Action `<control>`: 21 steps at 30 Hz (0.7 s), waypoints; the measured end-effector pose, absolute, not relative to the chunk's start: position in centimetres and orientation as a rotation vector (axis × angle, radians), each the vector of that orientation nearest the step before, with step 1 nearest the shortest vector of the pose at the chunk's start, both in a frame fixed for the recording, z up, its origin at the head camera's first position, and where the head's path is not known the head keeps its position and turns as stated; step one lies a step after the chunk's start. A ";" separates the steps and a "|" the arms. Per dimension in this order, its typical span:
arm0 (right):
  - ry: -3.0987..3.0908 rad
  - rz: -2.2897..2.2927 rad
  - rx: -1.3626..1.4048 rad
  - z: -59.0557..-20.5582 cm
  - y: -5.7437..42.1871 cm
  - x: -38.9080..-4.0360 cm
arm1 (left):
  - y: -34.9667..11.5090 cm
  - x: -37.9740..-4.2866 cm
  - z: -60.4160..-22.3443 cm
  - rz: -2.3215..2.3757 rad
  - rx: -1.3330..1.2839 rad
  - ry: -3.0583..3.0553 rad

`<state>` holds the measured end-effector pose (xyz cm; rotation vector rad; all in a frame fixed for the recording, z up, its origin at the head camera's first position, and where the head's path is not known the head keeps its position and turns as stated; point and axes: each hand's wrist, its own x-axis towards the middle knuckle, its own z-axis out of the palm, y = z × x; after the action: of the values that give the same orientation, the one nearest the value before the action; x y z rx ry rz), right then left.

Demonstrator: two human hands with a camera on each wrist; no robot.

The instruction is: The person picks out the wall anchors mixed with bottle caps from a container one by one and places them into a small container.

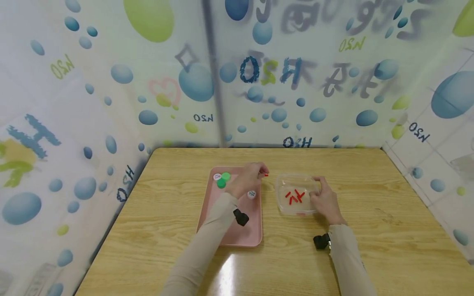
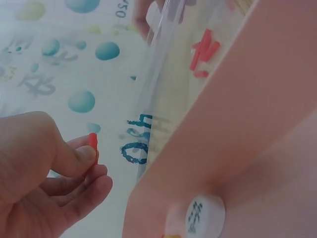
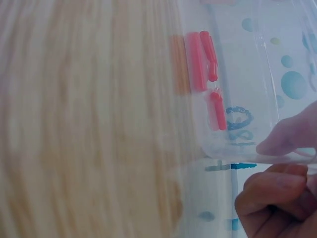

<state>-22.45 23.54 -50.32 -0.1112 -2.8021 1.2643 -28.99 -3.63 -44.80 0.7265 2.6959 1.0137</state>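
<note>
My left hand (image 1: pixel 247 179) reaches over the far right edge of a pink tray (image 1: pixel 242 235). Between thumb and finger it pinches a short red stick (image 2: pixel 93 143), held in the air. To its right, a clear plastic container (image 1: pixel 278 196) stands on the table with several red sticks (image 1: pixel 295 197) lying inside. My right hand (image 1: pixel 328 202) grips that container's right wall, thumb on the inner side and curled fingers outside. In the tray, left of the left hand, lie a light green cap (image 1: pixel 226 176), a dark green cap (image 1: pixel 221 183) and a white marked cap (image 1: pixel 217 177).
Another white cap (image 1: pixel 252 194) with dark marks lies near the tray's right wall. Tray and container stand apart on a wooden table (image 1: pixel 155 230). A printed curtain (image 1: pixel 314 131) hangs behind the table's far edge.
</note>
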 end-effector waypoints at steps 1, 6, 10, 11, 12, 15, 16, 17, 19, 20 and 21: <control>-2.802 1.262 -0.113 -50.3 23.5 -22.5 | -3.4 -29.0 -44.7 1.010 0.736 2.699; -2.797 1.259 -0.111 -50.4 23.5 -22.4 | -2.6 -29.1 -44.9 1.001 0.802 2.732; -2.793 1.275 -0.109 -50.3 23.6 -22.4 | -2.1 -29.1 -45.2 1.008 0.836 2.741; -2.793 1.277 -0.110 -50.3 23.6 -22.4 | -2.1 -29.1 -45.2 1.017 0.838 2.736; -2.793 1.279 -0.111 -50.3 23.6 -22.4 | -2.0 -29.1 -45.3 1.024 0.841 2.732; -2.799 1.278 -0.119 -50.3 23.6 -22.4 | -1.7 -29.1 -45.3 1.035 0.853 2.721; -2.801 1.277 -0.122 -50.3 23.6 -22.4 | -1.6 -29.1 -45.3 1.035 0.854 2.717; -2.800 1.280 -0.124 -50.3 23.6 -22.4 | -1.5 -29.1 -45.3 1.033 0.857 2.718; -2.800 1.285 -0.127 -50.3 23.6 -22.4 | -1.4 -29.1 -45.3 1.022 0.865 2.721; -2.798 1.290 -0.128 -50.2 23.6 -22.4 | -1.3 -29.1 -45.3 1.021 0.870 2.720; -2.797 1.293 -0.127 -50.2 23.6 -22.4 | -1.2 -29.0 -45.3 1.018 0.873 2.721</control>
<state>-22.41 23.57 -50.22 -0.1273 -2.7971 1.2932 -29.01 -1.17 -45.34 0.8728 2.7214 1.0176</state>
